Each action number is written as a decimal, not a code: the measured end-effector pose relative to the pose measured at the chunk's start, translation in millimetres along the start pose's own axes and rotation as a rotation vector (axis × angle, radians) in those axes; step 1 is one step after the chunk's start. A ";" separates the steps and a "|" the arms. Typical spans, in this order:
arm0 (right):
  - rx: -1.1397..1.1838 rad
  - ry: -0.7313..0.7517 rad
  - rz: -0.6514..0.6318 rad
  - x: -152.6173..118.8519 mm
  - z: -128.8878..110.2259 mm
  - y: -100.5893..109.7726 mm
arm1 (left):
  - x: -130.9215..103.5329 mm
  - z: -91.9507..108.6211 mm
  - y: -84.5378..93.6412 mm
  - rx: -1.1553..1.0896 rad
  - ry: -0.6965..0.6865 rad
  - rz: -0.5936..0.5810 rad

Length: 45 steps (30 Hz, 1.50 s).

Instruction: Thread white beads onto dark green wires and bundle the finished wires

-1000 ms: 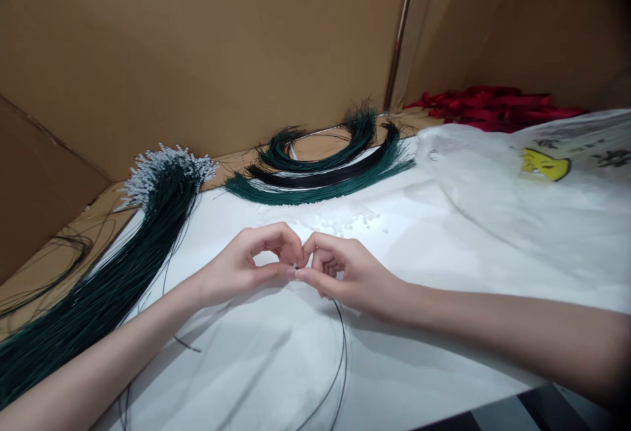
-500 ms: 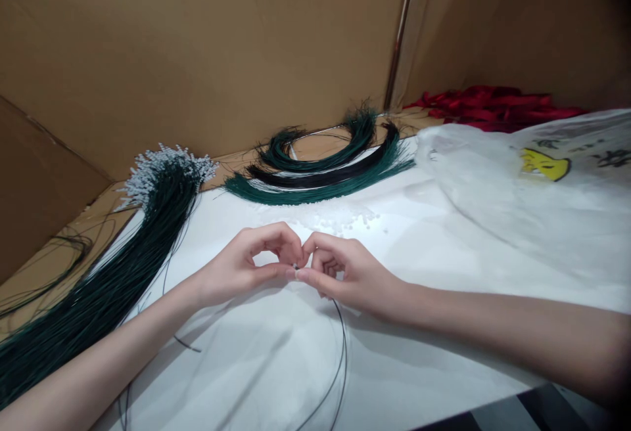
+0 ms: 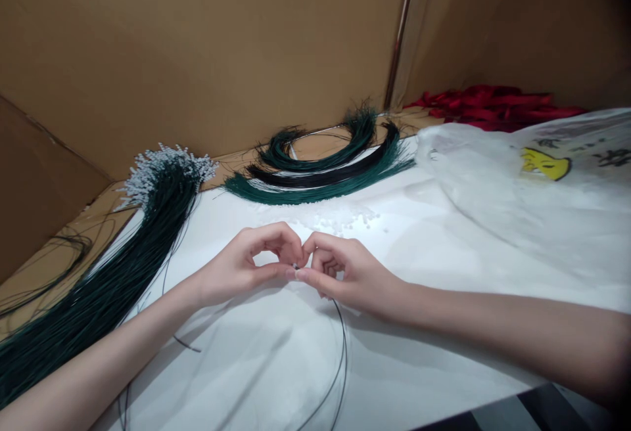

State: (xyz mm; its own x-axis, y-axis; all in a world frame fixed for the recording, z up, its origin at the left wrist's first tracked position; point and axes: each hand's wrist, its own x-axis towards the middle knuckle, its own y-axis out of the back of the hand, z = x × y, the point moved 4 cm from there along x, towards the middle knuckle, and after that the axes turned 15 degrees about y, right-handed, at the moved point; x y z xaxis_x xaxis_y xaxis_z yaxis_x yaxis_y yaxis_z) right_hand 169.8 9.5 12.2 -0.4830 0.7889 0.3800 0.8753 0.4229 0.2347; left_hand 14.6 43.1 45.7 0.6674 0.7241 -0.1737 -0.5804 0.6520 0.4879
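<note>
My left hand [image 3: 263, 263] and my right hand [image 3: 348, 270] meet fingertip to fingertip above the white sheet, each in a pinch. A tiny dark-and-white end of cord [image 3: 296, 266] peeks out between the thumbs and index fingers. Most of it is hidden by the fingertips. From under my right hand a thin dark cord [image 3: 344, 342] hangs in a loop toward the front edge. Just behind the hands lies a scatter of small white bits [image 3: 345, 219], too small to make out clearly.
Left of me lies a thick bundle of dark green cords [image 3: 148, 247] with pale tips. Curved bundles of green and black cords [image 3: 320, 188] rest at the back. Clear plastic bag [image 3: 493, 188] and red ribbons [image 3: 497, 104] are on the right. Cardboard walls [image 3: 221, 50] surround the surface.
</note>
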 end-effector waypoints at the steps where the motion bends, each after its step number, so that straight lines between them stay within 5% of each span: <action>1: -0.003 0.002 0.000 -0.1 0.1 0.1 | 0.1 -0.5 -0.1 0.000 0.002 -0.001; 45: -0.041 0.015 -0.019 -1.4 2.5 0.3 | 0.9 -2.1 -0.6 0.008 0.030 -0.004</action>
State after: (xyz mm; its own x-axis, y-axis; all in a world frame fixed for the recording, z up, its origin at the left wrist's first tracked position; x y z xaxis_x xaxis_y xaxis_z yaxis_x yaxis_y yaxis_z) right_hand 170.8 9.6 9.5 -0.5004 0.7738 0.3885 0.8642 0.4193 0.2780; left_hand 14.5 43.8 43.4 0.6552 0.7281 -0.2015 -0.5742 0.6532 0.4936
